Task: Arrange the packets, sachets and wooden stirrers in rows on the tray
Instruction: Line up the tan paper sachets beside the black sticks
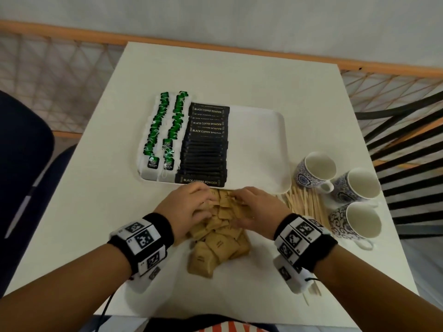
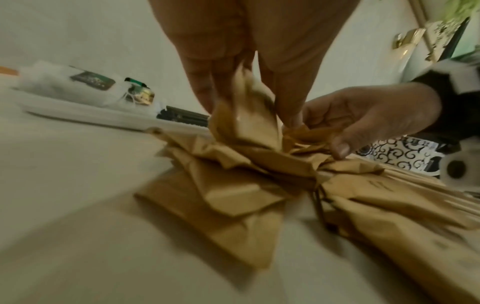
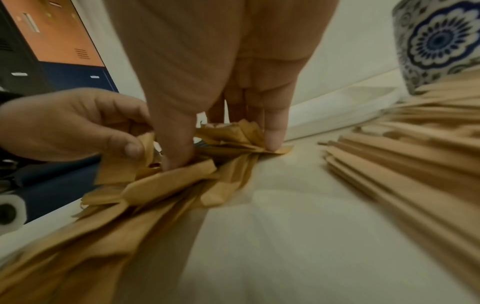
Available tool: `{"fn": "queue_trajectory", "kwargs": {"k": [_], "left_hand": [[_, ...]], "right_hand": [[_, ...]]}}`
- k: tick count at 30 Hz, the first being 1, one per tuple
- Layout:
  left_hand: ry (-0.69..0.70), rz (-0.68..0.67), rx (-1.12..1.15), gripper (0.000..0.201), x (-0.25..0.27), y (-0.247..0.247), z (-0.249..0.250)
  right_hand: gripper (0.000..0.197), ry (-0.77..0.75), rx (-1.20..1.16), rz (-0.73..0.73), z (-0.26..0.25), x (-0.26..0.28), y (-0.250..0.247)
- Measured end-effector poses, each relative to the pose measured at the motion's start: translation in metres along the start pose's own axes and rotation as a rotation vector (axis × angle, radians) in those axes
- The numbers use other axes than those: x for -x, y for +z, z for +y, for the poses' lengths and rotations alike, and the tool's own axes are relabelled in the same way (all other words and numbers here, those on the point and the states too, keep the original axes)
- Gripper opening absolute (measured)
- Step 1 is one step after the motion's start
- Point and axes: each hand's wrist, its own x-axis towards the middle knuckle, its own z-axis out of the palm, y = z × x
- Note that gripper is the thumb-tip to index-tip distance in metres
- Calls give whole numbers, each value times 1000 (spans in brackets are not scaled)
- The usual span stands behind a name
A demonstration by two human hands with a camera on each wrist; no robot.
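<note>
Both the left hand (image 1: 189, 207) and right hand (image 1: 251, 208) have fingers curled into the loose heap of brown paper sachets (image 1: 221, 238), which may well slither apart and spill when lifted toward the white rectangular tray (image 1: 261, 144).

**Soft indoor light, sharp overhead view, blurred wrist views**

The head view is evenly lit and fairly sharp, with faint shadows under the tray (image 1: 275, 149) and cups (image 1: 316, 171). Straight lines bow toward its edges. Both wrist views are dimmer and yellowish. Motion blur smears the brown sachets (image 2: 233, 185) and wooden stirrers (image 3: 415, 164), and the near table (image 3: 298, 236) stretches out of focus.
</note>
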Motion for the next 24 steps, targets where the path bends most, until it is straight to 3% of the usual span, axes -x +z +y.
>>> {"fn": "queue_trajectory", "kwargs": {"k": [3, 7, 12, 16, 21, 24], "left_hand": [[-125, -139, -33, 64, -3, 4, -3], [-58, -173, -186, 81, -4, 9, -8], [-62, -143, -146, 72, -11, 11, -3], [-41, -144, -105, 57, -15, 7, -5], [-12, -97, -67, 63, -22, 2, -4], [-43, -135, -35, 64, -26, 2, -2]], "right_hand": [[62, -20, 42, -8, -2, -3, -1], [61, -19, 105, -11, -5, -5, 3], [52, -54, 158, -4, -8, -11, 5], [47, -82, 69, 43, -5, -10, 0], [38, -64, -22, 136, 1, -11, -1], [46, -79, 25, 66, 1, -16, 3]]}}
